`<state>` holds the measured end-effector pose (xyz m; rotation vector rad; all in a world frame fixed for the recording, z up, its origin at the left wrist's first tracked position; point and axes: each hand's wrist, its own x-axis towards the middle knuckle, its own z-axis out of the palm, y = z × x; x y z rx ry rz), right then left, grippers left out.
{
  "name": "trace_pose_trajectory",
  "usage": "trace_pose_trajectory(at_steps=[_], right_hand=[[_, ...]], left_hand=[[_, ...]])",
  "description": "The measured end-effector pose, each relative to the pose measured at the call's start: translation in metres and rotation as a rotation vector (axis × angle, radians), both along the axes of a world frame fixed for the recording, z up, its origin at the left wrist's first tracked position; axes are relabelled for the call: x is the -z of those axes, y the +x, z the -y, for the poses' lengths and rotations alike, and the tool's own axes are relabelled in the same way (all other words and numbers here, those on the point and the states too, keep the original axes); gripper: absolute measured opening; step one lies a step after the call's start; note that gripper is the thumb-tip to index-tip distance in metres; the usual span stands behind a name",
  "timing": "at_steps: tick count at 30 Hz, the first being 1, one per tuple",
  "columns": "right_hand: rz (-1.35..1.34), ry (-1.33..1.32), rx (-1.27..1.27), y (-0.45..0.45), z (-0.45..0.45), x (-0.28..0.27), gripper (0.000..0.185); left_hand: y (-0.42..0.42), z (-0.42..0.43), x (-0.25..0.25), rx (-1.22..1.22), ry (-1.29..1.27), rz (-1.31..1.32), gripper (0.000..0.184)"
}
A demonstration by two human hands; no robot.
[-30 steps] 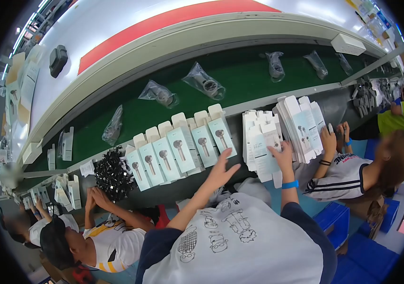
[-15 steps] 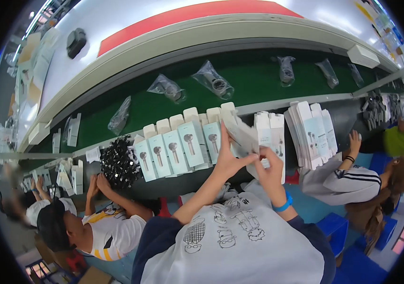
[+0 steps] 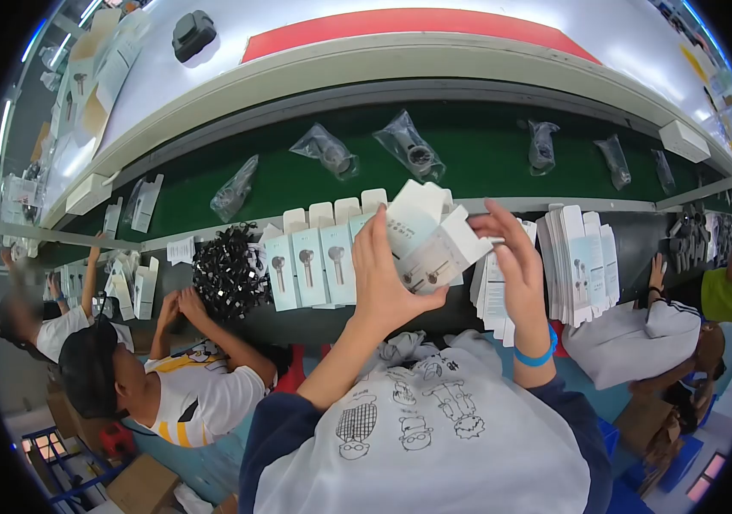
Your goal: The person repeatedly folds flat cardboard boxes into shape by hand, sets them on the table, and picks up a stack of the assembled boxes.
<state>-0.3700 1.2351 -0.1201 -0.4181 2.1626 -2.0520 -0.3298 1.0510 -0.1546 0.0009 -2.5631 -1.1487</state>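
My left hand (image 3: 383, 278) is closed round a small white and pale-green carton (image 3: 441, 254), tilted, with its white end flaps standing out. Over the carton's right end is my right hand (image 3: 522, 265), its fingers bent against a flap; part of that contact is hidden. Left of the held carton stands a row of pale-green cartons (image 3: 307, 267) printed with an earphone-like picture, their top flaps raised. Flattened cartons (image 3: 492, 295) lie just below my right hand, and a larger stack of flattened cartons (image 3: 584, 267) is to its right.
A heap of small black parts (image 3: 229, 276) lies left of the carton row. Beyond the metal rail, several clear bags with dark items (image 3: 417, 156) rest on a green belt (image 3: 477, 158). A co-worker (image 3: 177, 390) sits at left, another (image 3: 631, 343) at right.
The carton has turned from steeply upright to tilted, with its flaps and printed face now showing. My right hand has moved up from its lower edge to its right end. My view has shifted slightly.
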Motion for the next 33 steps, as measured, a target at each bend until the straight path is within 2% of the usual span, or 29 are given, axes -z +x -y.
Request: trace_pose_trajectory(at_steps=[1, 2, 3, 5, 7, 9, 12, 13, 15, 16, 18, 19, 20, 21, 22, 23, 24, 25, 26, 27, 28, 29, 30, 31, 33], right_hand=[[-0.037, 0.076, 0.066, -0.003, 0.007, -0.006, 0.049], [-0.333, 0.297, 0.042, -0.004, 0.016, -0.002, 0.051], [-0.336, 0.298, 0.045, -0.005, 0.024, -0.001, 0.051], [-0.728, 0.545, 0.195, -0.005, 0.035, -0.002, 0.049], [-0.685, 0.510, 0.177, -0.002, 0.049, -0.006, 0.042], [-0.524, 0.417, 0.212, 0.002, 0.066, -0.011, 0.031], [-0.492, 0.445, 0.110, -0.001, 0.066, -0.003, 0.029], [-0.494, 0.446, 0.109, -0.001, 0.068, -0.006, 0.029], [-0.741, 0.711, 0.109, 0.002, 0.071, -0.016, 0.030], [-0.741, 0.712, 0.109, 0.003, 0.070, -0.020, 0.030], [-0.405, 0.542, 0.005, 0.005, 0.062, -0.024, 0.029], [-0.407, 0.541, 0.004, 0.003, 0.056, -0.022, 0.029], [-0.349, 0.432, -0.039, 0.001, 0.048, -0.017, 0.040], [-0.291, 0.323, -0.080, 0.000, 0.046, -0.015, 0.051], [-0.293, 0.322, -0.081, 0.005, 0.054, -0.017, 0.051], [-0.325, 0.210, 0.073, 0.015, 0.068, -0.020, 0.068], [-0.356, 0.096, 0.226, 0.024, 0.075, -0.021, 0.087], [-0.272, 0.195, 0.084, 0.030, 0.071, -0.012, 0.109], [-0.105, 0.213, -0.022, 0.035, 0.071, -0.001, 0.108], [0.064, 0.231, -0.125, 0.038, 0.072, 0.005, 0.106], [0.066, 0.231, -0.124, 0.039, 0.071, 0.007, 0.106], [0.196, 0.215, -0.211, 0.039, 0.069, 0.008, 0.106], [0.326, 0.197, -0.296, 0.039, 0.066, 0.010, 0.105], [0.328, 0.197, -0.294, 0.037, 0.061, 0.016, 0.105], [-0.020, 0.285, -0.436, 0.034, 0.050, 0.027, 0.100]], left_hand=[[0.002, 0.000, 0.000, 0.017, -0.079, 0.008, 0.119], [0.002, 0.001, -0.001, 0.018, -0.078, 0.007, 0.119], [0.003, 0.002, -0.001, 0.006, -0.046, 0.023, 0.119], [0.006, 0.004, -0.003, -0.004, -0.013, 0.033, 0.119], [0.009, 0.012, -0.005, -0.050, -0.100, 0.054, 0.121], [0.010, 0.018, -0.005, -0.062, -0.115, 0.065, 0.122], [0.012, 0.021, -0.006, -0.070, -0.133, 0.089, 0.124], [0.012, 0.021, -0.007, -0.068, -0.133, 0.107, 0.124], [0.011, 0.021, -0.005, -0.081, -0.150, 0.096, 0.124], [0.011, 0.021, -0.005, -0.094, -0.168, 0.088, 0.124], [0.010, 0.021, -0.009, -0.072, -0.101, 0.072, 0.124], [0.010, 0.021, -0.012, -0.052, -0.036, 0.056, 0.124], [0.010, 0.021, -0.017, -0.052, -0.037, 0.057, 0.124], [0.010, 0.022, -0.022, -0.037, 0.108, 0.095, 0.116], [0.009, 0.022, -0.024, -0.022, 0.252, 0.129, 0.109], [0.008, 0.024, -0.020, -0.025, 0.251, 0.126, 0.109], [0.007, 0.028, -0.013, -0.026, 0.468, 0.159, 0.096], [0.007, 0.031, -0.010, -0.023, 0.689, 0.192, 0.083], [0.009, 0.036, -0.012, 0.007, 0.799, 0.209, 0.068], [0.010, 0.038, -0.012, 0.008, 0.797, 0.209, 0.068], [0.012, 0.039, -0.011, 0.051, 0.934, 0.245, 0.071], [0.013, 0.039, -0.012, 0.094, 1.070, 0.280, 0.074], [0.016, 0.037, -0.017, 0.145, 1.079, 0.231, 0.085], [0.016, 0.035, -0.019, 0.147, 1.078, 0.234, 0.085], [0.018, 0.028, -0.023, 0.184, 0.949, 0.105, 0.094]])
